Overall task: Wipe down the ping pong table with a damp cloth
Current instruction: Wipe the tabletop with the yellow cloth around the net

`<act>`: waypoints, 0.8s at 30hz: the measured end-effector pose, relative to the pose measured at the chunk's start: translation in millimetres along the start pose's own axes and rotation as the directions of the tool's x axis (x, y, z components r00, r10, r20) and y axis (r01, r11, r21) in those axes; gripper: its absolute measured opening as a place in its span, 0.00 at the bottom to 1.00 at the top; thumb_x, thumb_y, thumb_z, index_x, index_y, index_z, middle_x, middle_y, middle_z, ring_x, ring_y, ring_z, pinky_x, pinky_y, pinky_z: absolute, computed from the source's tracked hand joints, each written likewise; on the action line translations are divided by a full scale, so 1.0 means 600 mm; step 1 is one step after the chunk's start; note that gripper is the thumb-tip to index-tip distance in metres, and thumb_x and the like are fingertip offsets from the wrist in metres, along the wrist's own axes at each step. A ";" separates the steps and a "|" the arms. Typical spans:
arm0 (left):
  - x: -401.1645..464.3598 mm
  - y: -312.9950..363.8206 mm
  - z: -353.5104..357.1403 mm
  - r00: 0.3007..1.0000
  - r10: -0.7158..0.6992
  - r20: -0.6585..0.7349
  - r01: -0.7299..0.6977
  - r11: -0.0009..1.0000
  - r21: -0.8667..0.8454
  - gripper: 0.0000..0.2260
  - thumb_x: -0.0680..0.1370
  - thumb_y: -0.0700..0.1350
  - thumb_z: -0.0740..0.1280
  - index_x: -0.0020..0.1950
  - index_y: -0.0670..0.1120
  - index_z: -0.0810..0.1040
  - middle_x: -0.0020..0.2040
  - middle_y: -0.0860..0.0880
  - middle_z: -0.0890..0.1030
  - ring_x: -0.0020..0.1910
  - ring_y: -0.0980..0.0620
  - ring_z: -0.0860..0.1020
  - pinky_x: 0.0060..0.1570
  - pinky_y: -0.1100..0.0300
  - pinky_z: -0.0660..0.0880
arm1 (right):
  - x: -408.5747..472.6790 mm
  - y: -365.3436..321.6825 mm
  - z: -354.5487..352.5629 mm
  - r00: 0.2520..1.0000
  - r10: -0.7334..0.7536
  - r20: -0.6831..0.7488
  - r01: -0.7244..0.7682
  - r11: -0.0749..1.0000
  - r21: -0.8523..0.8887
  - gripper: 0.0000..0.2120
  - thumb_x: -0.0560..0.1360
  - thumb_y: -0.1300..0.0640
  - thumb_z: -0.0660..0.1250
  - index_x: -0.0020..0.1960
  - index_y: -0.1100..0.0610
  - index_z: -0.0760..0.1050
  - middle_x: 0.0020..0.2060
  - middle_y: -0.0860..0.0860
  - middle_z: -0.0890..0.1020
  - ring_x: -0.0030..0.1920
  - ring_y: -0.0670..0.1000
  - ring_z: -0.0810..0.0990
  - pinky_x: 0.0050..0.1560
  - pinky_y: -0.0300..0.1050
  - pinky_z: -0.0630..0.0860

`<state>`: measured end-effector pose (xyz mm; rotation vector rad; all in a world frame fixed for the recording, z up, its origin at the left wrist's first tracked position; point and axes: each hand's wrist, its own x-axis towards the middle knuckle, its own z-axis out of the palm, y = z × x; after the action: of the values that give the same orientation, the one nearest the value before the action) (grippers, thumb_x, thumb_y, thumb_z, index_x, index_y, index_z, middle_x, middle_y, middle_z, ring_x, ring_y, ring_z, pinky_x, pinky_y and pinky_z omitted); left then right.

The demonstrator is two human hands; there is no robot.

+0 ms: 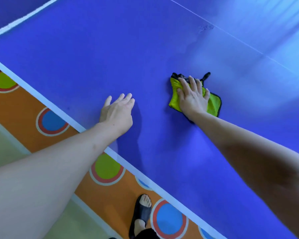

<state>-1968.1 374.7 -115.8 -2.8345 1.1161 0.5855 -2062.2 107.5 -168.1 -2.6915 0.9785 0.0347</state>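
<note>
The blue ping pong table point(162, 49) fills most of the view, with a white stripe along its near edge. A lime-green cloth point(213, 105) with dark trim lies on the tabletop, right of centre. My right hand point(192, 97) presses flat on the cloth with its fingers spread. To the left of it, my left hand point(116, 112) rests on the bare blue surface near the table's edge, fingers relaxed and holding nothing. A faint damp streak shows on the surface beyond the cloth.
The white net band point(24, 17) crosses the top left corner. A thin white centre line point(240, 41) runs across the table at upper right. Below the table edge lies an orange floor mat point(17, 107) with coloured circles. My foot in a black sandal point(141, 214) stands there.
</note>
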 end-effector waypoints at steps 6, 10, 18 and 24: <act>0.023 0.002 -0.008 0.991 -0.012 0.134 -0.003 0.994 0.107 0.33 0.76 0.36 0.52 0.81 0.48 0.51 0.82 0.54 0.47 0.80 0.54 0.49 0.77 0.42 0.47 | 0.129 0.007 -0.010 0.999 -0.043 -0.017 0.043 0.999 0.005 0.23 0.85 0.42 0.50 0.79 0.37 0.61 0.83 0.47 0.59 0.84 0.52 0.49 0.79 0.68 0.47; 0.023 0.005 -0.022 0.984 -0.013 0.176 -0.010 0.992 0.125 0.34 0.75 0.35 0.52 0.81 0.48 0.49 0.82 0.54 0.45 0.80 0.54 0.46 0.76 0.38 0.44 | 0.152 0.004 -0.007 0.999 -0.044 -0.030 0.044 0.999 0.004 0.24 0.84 0.42 0.48 0.79 0.38 0.61 0.82 0.47 0.60 0.83 0.52 0.50 0.78 0.69 0.48; 0.025 0.004 -0.016 0.987 0.011 0.162 -0.021 0.998 0.063 0.33 0.76 0.36 0.51 0.82 0.47 0.50 0.82 0.53 0.46 0.80 0.53 0.47 0.77 0.41 0.46 | 0.061 -0.030 0.021 0.995 -0.089 -0.035 0.089 0.996 0.007 0.23 0.85 0.45 0.51 0.80 0.39 0.60 0.82 0.48 0.59 0.83 0.54 0.50 0.79 0.69 0.48; -0.019 -0.022 0.010 0.999 0.044 0.012 -0.043 0.997 -0.060 0.30 0.79 0.38 0.53 0.81 0.49 0.56 0.81 0.55 0.53 0.80 0.57 0.50 0.79 0.51 0.44 | -0.089 -0.096 0.058 0.990 -0.125 -0.065 0.125 0.992 -0.006 0.23 0.84 0.46 0.53 0.79 0.39 0.61 0.81 0.47 0.61 0.82 0.55 0.52 0.78 0.69 0.52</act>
<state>-1969.1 393.2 -118.7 -2.8584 1.1807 0.6510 -2064.6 192.4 -181.3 -2.7660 0.8259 -0.0784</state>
